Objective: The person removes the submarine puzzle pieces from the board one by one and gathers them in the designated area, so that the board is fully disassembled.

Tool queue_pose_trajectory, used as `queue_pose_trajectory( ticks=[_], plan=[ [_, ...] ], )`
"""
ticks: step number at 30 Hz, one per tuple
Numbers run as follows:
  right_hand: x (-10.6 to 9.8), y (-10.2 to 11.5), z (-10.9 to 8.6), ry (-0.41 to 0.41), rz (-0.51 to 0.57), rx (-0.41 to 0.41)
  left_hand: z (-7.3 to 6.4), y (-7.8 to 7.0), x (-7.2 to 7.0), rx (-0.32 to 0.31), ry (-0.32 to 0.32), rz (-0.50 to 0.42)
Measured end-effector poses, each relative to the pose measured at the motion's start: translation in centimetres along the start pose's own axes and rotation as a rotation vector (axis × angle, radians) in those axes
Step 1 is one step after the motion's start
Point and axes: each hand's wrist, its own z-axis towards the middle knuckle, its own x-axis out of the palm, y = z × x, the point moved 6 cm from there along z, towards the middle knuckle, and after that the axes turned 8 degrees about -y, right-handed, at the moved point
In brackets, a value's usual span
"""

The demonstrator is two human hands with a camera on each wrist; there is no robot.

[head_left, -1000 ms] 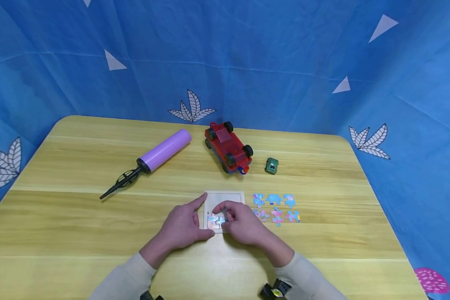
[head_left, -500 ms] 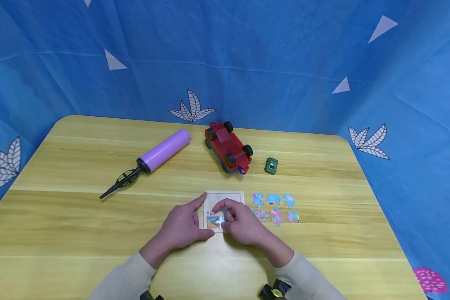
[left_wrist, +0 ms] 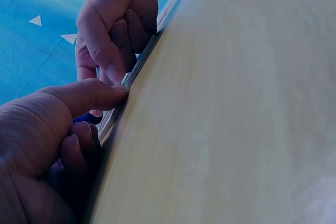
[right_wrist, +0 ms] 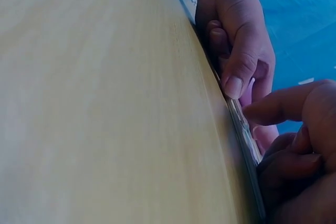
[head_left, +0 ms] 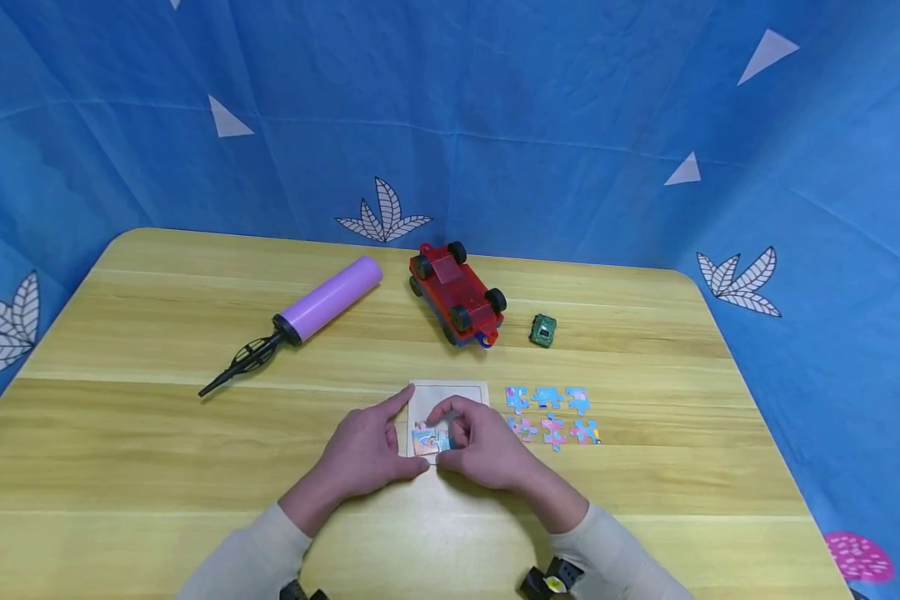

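A small pale puzzle tray point(head_left: 447, 390) lies flat on the wooden table point(head_left: 195, 467). My left hand point(head_left: 363, 450) grips its left side, index finger at the top left corner and thumb by the bottom edge. Joined jigsaw pieces point(head_left: 424, 442) lie in the tray's lower left part. My right hand point(head_left: 487, 446) reaches over the tray from the right, thumb and curled fingers pinching a jigsaw piece point(head_left: 443, 439) beside them; the hand partly covers it. In the left wrist view, the left thumb point(left_wrist: 113, 92) touches the tray's edge.
Several loose jigsaw pieces point(head_left: 547, 398) lie in two rows right of the tray. Behind are a red toy car point(head_left: 461, 292) turned wheels up, a small green toy car point(head_left: 543, 331) and a purple hand pump point(head_left: 332, 300). A blue cloth point(head_left: 495, 108) hangs behind the table.
The right thumb and the pieces in the tray have shifted slightly to the left. Glare on the pieces varied between frames. The left hand stays in place.
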Motion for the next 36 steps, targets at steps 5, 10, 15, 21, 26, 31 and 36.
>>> queue_pose_trajectory(
  ticks=[5,10,15,21,26,31,36],
  plan=[
    [0.2,-0.1,0.0,-0.006,-0.073,-0.017,0.0,-0.1,0.0,-0.007,0.011,0.013],
    [0.2,0.0,0.1,0.010,-0.103,-0.021,0.0,-0.2,0.0,0.006,0.005,0.016],
    [0.2,0.0,0.1,0.019,-0.090,-0.016,0.0,-0.1,0.0,-0.008,0.010,0.020],
    [-0.3,0.0,-0.1,-0.031,-0.020,-0.002,0.0,-0.1,0.0,-0.014,0.013,0.011],
    [-0.8,-0.1,-0.8,-0.093,0.023,0.003,0.0,0.0,0.0,-0.010,0.016,0.003],
    [-1.4,-0.1,-1.9,-0.128,0.059,0.003,0.0,0.0,0.1,-0.002,0.008,0.000],
    [-2.3,-0.8,-3.2,-0.146,0.061,0.019,0.0,0.0,0.1,0.006,-0.010,0.005]
  ],
)
